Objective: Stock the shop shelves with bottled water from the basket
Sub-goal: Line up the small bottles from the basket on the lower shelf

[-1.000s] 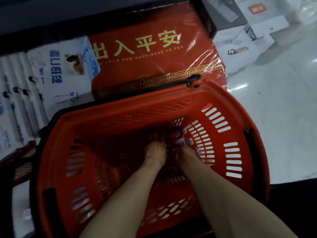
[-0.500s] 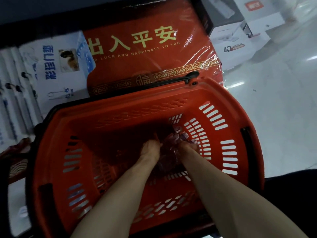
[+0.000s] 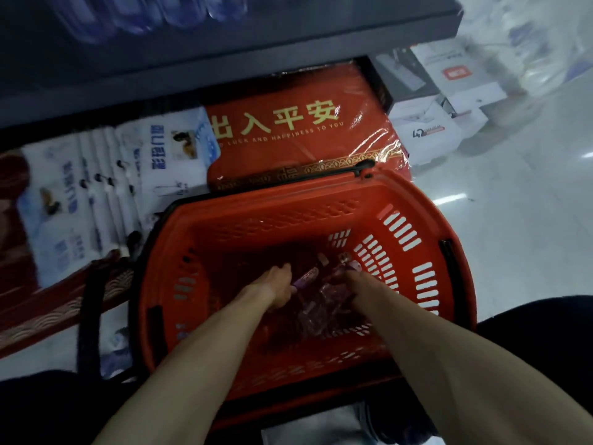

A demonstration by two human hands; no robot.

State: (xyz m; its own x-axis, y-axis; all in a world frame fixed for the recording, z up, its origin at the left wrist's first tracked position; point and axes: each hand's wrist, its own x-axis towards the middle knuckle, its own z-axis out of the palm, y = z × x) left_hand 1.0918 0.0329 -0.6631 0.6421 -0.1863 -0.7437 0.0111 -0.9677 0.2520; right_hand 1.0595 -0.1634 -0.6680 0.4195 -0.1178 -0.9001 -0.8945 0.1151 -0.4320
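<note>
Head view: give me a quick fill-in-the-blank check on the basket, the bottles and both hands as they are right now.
1. The slotted plastic basket on the floor is coloured ____.
2. The bottles lying at its bottom carry labels coloured ____.
3. The left hand and the right hand both reach ____ the basket, down to the bottles.

Missing words: red; purple; inside.

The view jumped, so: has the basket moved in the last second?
No. The basket's rear rim meets the same spot on the red mat's gold border; only the camera tilted up.
</note>
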